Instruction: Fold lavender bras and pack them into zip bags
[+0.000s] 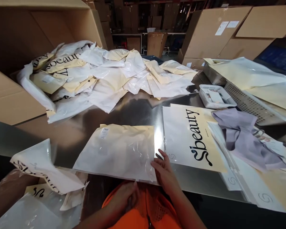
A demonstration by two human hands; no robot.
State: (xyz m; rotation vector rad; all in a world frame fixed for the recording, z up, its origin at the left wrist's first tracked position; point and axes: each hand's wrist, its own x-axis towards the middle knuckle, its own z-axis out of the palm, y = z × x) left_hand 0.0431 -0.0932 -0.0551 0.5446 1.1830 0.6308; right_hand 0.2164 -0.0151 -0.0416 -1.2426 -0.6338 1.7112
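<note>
Far left corner of the tabletop: I log a tipped cardboard box, a heap of bagged items running from it along the far edge. Below the near left edge, more printed bags in a carton. At the near edge, about mid-length, one clear bag lies flat, barcode label toward its far left corner. Left hand: fingers curled at the bag's near edge; I cannot tell whether they pinch it. Right hand: fingers partly spread, touching the bag's right edge; firmness of hold, cannot tell. Right of it, a "beauty" bag, then a small white basket farther back, a lilac garment atop bags, and a perforated bin at the right.
</note>
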